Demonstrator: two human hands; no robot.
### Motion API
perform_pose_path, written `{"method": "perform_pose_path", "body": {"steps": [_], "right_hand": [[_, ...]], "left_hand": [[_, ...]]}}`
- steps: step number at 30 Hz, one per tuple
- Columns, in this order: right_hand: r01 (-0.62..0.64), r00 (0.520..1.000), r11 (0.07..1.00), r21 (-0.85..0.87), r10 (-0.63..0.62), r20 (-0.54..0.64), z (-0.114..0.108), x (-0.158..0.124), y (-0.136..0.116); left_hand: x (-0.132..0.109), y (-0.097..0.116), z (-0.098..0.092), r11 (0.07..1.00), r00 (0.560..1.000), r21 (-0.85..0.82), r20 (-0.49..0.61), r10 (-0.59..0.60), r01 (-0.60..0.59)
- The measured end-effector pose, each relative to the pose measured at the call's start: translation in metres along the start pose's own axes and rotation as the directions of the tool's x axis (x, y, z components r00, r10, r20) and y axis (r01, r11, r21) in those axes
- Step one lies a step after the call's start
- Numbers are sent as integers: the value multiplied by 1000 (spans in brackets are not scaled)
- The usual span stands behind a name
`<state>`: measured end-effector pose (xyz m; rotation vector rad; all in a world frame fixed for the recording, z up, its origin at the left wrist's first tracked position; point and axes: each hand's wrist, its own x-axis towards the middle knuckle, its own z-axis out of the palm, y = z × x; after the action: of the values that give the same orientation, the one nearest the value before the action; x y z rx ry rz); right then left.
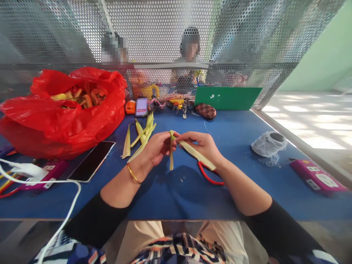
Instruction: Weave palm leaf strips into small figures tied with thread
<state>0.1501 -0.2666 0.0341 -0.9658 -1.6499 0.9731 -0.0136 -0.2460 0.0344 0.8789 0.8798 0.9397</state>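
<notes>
Over the middle of the blue table [170, 201], my left hand [158, 148] pinches a folded pale-green leaf strip [171, 146], one end hanging down below the fingers. My right hand [202, 145] meets it from the right, thumb and fingers closed on a second length of flat leaf strip [196, 152] that slants down toward the wrist. Whether the two lengths are one piece is hidden by the fingers. Beneath my right hand lie red-handled scissors [210, 176], their blades mostly covered. Several loose leaf strips [141, 135] rest beyond my left wrist.
A large red plastic bag [68, 113] of orange and yellow strips fills the left, beside a phone [92, 161] and a white cable [74, 205]. White thread spool [269, 143] and purple box [317, 176] stand right. A patterned case [205, 110] and green board [228, 98] line the perforated screen [156, 33].
</notes>
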Motion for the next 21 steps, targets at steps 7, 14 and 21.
{"method": "perform_pose_path", "body": {"steps": [7, 14, 21], "right_hand": [[117, 985, 986, -120, -130, -115, 3, -1, 5], [3, 990, 943, -333, -50, -131, 6, 2, 12], [-41, 992, 923, -382, -7, -124, 10, 0, 11]], "left_hand": [[-8, -6, -2, 981, 929, 193, 366, -63, -10], [-4, -7, -2, 981, 933, 168, 327, -150, 99], [-1, -6, -1, 966, 987, 231, 83, -139, 116]]}}
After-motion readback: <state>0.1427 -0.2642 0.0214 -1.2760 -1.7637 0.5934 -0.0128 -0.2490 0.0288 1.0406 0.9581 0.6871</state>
